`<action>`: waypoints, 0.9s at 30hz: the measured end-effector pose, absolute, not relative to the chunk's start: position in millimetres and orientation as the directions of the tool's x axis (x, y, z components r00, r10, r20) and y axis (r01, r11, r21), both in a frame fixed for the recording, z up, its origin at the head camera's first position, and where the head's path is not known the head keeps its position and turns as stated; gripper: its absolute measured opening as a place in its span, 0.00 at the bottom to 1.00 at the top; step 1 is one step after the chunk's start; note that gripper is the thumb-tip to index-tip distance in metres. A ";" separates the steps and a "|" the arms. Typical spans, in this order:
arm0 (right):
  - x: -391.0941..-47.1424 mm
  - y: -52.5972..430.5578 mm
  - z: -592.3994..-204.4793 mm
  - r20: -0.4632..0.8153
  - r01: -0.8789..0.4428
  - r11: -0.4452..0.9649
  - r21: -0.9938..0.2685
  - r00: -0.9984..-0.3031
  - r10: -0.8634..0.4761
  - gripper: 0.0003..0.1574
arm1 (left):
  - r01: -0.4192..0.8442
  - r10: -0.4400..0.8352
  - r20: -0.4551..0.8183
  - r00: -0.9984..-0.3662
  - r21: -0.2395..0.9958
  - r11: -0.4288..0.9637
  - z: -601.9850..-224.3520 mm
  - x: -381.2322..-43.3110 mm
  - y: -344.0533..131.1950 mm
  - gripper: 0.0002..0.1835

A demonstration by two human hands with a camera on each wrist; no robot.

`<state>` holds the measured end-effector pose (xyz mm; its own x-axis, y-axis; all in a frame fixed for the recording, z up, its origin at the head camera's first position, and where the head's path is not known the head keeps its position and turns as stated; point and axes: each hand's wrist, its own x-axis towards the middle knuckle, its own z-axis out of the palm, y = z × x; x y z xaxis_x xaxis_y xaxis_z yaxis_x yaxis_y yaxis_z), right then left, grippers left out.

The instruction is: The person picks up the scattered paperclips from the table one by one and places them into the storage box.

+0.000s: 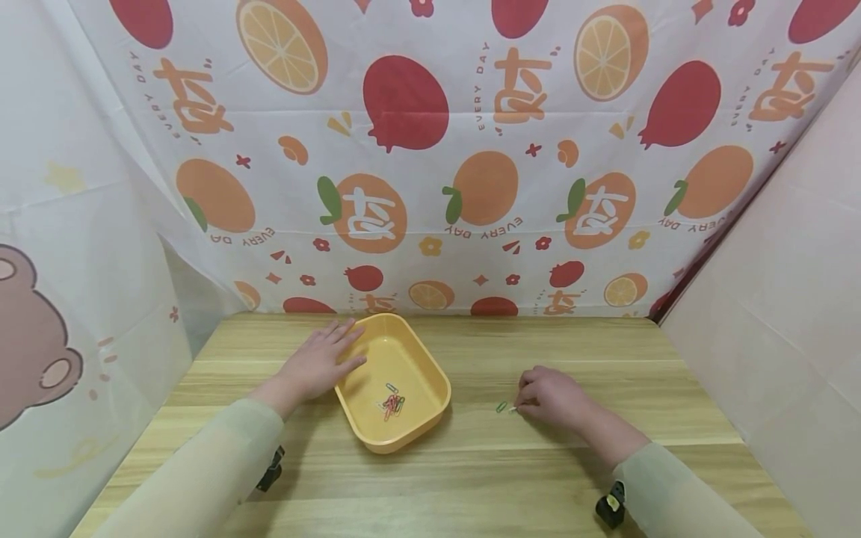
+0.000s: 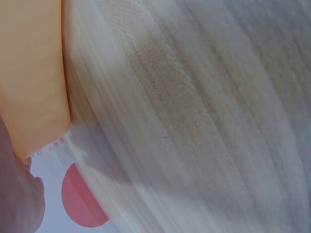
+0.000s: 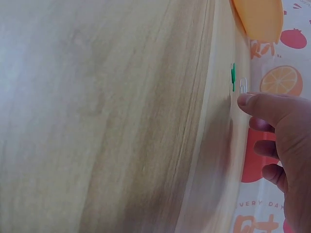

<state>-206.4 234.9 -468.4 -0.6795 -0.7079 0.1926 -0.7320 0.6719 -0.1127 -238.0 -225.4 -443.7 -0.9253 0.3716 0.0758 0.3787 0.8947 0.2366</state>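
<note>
A yellow plastic tray [image 1: 430, 422] with rounded corners stands on the table, tilted in its heading. Inside it, toward the near end, lies a small pile of coloured paper clips [image 1: 392, 404], several of them red. My left hand [image 1: 321, 365] rests on the tray's left rim, fingers spread and thumb reaching over the inside. To the right of the tray, my right hand [image 1: 554, 396] pinches a white paper clip [image 3: 243, 86] between thumb and index finger, close above the tabletop. Just beside that clip, a green paper clip [image 1: 501, 407] lies on the wood.
The wooden table [image 1: 484, 486] reaches back to a hanging cloth [image 1: 430, 149] printed with fruit. White cloths also hang at the left [image 1: 121, 224] and right [image 1: 787, 299] sides. A black strap device [image 1: 610, 506] sits on the right wrist, another [image 1: 270, 471] on the left.
</note>
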 end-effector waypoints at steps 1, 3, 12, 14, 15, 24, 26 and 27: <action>-206.7 234.7 -468.6 0.198 -0.733 0.672 -0.110 -0.678 -0.708 0.02 | 0.378 0.372 0.073 -0.925 0.234 0.896 -444.0 -238.2 -225.5 0.38; -206.8 234.2 -467.9 0.209 -0.734 0.670 -0.113 -0.676 -0.706 0.02 | 0.378 0.372 0.070 -0.926 0.227 0.898 -444.5 -238.6 -225.3 0.38; -208.7 228.6 -458.2 0.226 -0.740 0.667 -0.086 -0.667 -0.710 0.03 | 0.376 0.371 0.065 -0.926 0.228 0.898 -444.9 -238.6 -224.0 0.37; -210.1 226.3 -455.8 0.244 -0.753 0.654 -0.074 -0.649 -0.720 0.03 | 0.377 0.372 0.067 -0.926 0.225 0.899 -444.7 -238.6 -223.5 0.38; -211.0 225.1 -454.8 0.255 -0.760 0.646 -0.067 -0.639 -0.726 0.03 | 0.377 0.371 0.068 -0.926 0.225 0.899 -444.7 -238.6 -223.2 0.38; -220.0 206.8 -445.6 0.307 -0.795 0.605 -0.032 -0.584 -0.751 0.03 | 0.391 0.378 0.102 -0.920 0.204 0.897 -445.9 -239.6 -222.6 0.35; -221.9 200.0 -441.5 0.319 -0.808 0.588 -0.034 -0.566 -0.760 0.03 | 0.393 0.378 0.107 -0.919 0.203 0.897 -445.6 -239.5 -223.0 0.35; -222.5 196.3 -439.3 0.326 -0.814 0.580 -0.040 -0.559 -0.762 0.04 | 0.395 0.380 0.109 -0.918 0.201 0.896 -445.5 -239.5 -223.4 0.36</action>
<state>-222.5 196.3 -439.3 -0.5593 -0.7623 0.3258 -0.8137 0.5800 -0.0400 -239.5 -223.4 -445.5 -0.9183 0.3804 0.1095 0.3952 0.8964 0.2007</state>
